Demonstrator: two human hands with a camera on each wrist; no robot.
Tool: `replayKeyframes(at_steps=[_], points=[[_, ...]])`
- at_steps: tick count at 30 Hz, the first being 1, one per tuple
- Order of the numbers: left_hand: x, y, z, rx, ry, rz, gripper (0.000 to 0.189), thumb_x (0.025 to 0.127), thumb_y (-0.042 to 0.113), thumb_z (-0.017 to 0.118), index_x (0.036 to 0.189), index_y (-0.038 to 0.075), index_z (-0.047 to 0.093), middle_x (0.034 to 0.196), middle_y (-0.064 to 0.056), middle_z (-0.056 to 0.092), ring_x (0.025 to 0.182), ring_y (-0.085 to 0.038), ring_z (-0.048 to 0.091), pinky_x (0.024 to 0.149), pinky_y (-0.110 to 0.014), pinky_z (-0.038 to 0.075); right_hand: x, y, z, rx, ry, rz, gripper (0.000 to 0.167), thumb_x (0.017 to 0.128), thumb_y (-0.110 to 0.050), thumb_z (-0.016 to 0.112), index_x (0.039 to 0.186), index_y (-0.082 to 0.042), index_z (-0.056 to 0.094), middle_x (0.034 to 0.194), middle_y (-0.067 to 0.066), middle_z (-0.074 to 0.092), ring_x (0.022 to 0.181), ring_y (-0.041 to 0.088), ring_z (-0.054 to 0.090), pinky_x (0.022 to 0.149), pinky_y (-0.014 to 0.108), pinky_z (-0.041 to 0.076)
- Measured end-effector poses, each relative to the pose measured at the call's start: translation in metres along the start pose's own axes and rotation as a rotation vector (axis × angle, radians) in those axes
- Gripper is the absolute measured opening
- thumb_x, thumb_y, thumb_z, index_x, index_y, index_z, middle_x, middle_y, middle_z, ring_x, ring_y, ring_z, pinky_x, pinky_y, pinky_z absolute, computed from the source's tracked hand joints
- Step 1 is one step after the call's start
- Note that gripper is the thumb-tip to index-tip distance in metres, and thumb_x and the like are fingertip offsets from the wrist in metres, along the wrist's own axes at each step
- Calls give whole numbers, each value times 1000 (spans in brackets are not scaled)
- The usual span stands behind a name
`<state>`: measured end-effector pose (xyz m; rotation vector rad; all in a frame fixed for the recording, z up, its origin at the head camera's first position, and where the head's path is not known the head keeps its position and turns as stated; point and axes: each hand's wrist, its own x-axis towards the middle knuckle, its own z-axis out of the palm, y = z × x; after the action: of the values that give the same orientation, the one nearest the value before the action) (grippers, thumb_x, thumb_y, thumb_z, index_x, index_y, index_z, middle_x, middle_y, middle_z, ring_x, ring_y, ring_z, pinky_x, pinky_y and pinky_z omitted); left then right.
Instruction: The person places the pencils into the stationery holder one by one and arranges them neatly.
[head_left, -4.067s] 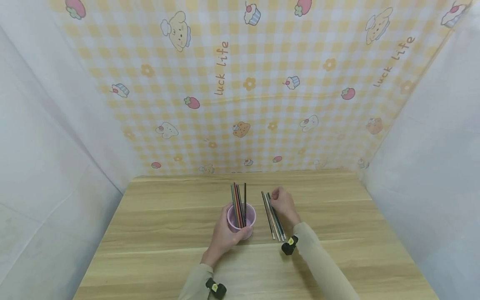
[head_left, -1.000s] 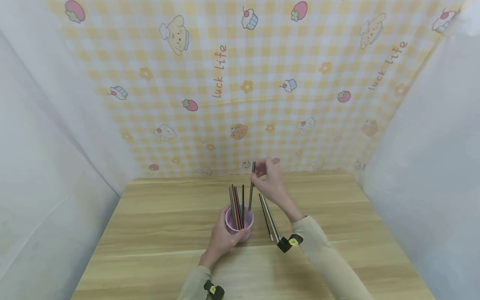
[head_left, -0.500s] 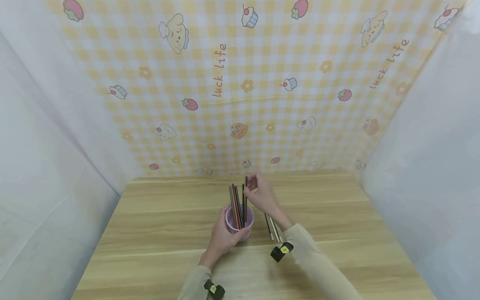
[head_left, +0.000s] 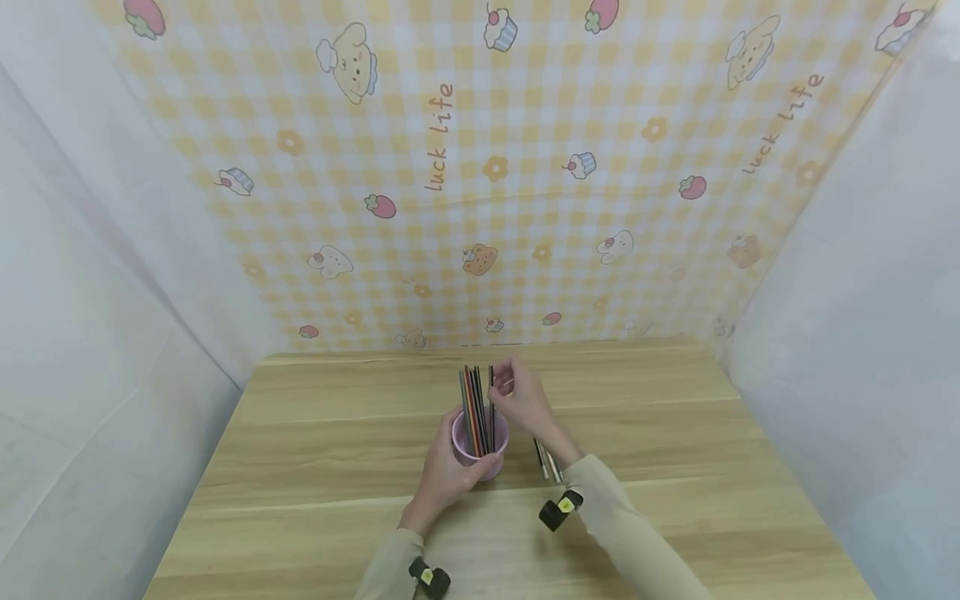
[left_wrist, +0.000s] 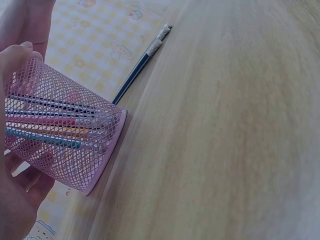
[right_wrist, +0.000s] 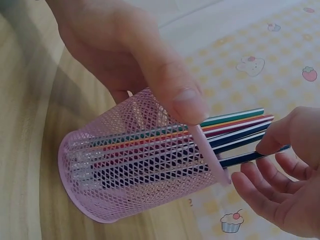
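Gripping pink mesh cup (right_wrist: 140, 165) on counter (head_left: 337, 450): left hand (head_left: 444, 473) curled round its side. Right hand (head_left: 525, 400) pinches a dark pencil (right_wrist: 242, 158) near its top, lower end inside cup. Coloured pencils (right_wrist: 235, 117) lean within; loose pencils (left_wrist: 136, 72) lie beside, partly hidden.

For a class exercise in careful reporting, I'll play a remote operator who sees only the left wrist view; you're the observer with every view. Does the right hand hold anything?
Observer: Yes. In the right wrist view, the right hand pinches a dark pencil near its upper end.
Operator: My view cuts off the other pencils in the cup. Do they reach past its rim?
Observer: Yes, in the head view their upper ends stick out above it.
Operator: Does the patterned backdrop carry any words?
Observer: Yes, the head view shows "luck life" on it twice.
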<state>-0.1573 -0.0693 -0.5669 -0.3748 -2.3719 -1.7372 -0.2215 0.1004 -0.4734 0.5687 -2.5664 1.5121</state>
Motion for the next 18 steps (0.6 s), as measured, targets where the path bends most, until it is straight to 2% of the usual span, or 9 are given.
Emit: replayKeyframes(at_steps=[5, 13, 18], points=[[0, 0, 1, -9, -2, 9, 91, 74, 39, 89, 149, 23, 40, 139, -6, 59, 126, -25, 59, 103, -50, 52, -2, 4, -2, -8, -10, 19, 26, 89, 0, 66, 114, 4, 57, 97, 16, 68, 83, 23, 68, 74, 28, 60], [0, 0, 2, -49, 24, 0, 92, 71, 30, 92, 148, 20, 43, 136, -7, 61, 124, -27, 60, 103, -56, 51, 6, 15, -18, -9, 47, 170, 32, 101, -26, 61, 122, -3, 57, 107, 13, 67, 91, 25, 67, 75, 34, 59], [-1, 0, 1, -42, 25, 11, 93, 70, 27, 92, 148, 17, 42, 138, -10, 60, 124, -30, 60, 103, -56, 50, 9, 29, -29, -15, 59, 185, 38, 103, -31, 57, 125, 0, 55, 110, 16, 66, 92, 29, 68, 76, 37, 60]])
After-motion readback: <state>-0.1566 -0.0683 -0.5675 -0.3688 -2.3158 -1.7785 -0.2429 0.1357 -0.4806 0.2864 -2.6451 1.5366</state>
